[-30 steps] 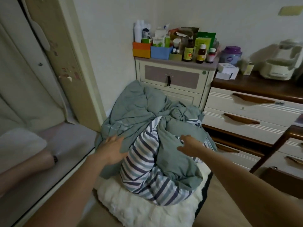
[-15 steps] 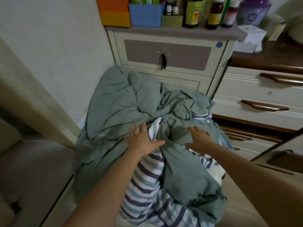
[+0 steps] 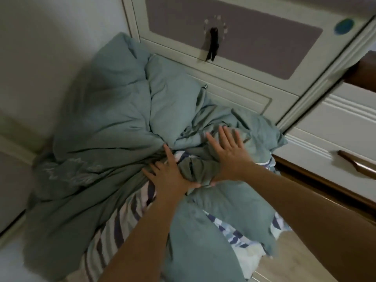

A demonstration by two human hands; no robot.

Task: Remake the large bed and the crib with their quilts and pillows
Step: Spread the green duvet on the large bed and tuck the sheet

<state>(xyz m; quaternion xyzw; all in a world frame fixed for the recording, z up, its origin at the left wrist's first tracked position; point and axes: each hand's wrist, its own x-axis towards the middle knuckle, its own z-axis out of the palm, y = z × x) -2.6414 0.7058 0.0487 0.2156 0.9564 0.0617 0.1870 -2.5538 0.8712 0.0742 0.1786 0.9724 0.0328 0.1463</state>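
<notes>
A crumpled grey-green quilt (image 3: pixel 105 123) with a blue-and-white striped underside (image 3: pixel 114 222) lies heaped on the floor against a cabinet. My left hand (image 3: pixel 168 176) lies flat on the middle of the heap with its fingers spread. Just to its right, my right hand (image 3: pixel 227 153) rests on the quilt with straight, spread fingers. A bunched fold of the quilt (image 3: pixel 195 169) sits between the two hands. A white fluffy cushion (image 3: pixel 252 259) shows under the heap at the lower right.
A cream cabinet (image 3: pixel 240 82) with a mauve drawer panel and a black handle stands right behind the heap. White drawers with brown handles (image 3: pixel 354 165) are at the right. A white wall is at the left, wooden floor (image 3: pixel 284 261) at the lower right.
I have leaned in closer over the heap. Both hands have moved forward and towards each other on the quilt, and a fold has bunched up between them.
</notes>
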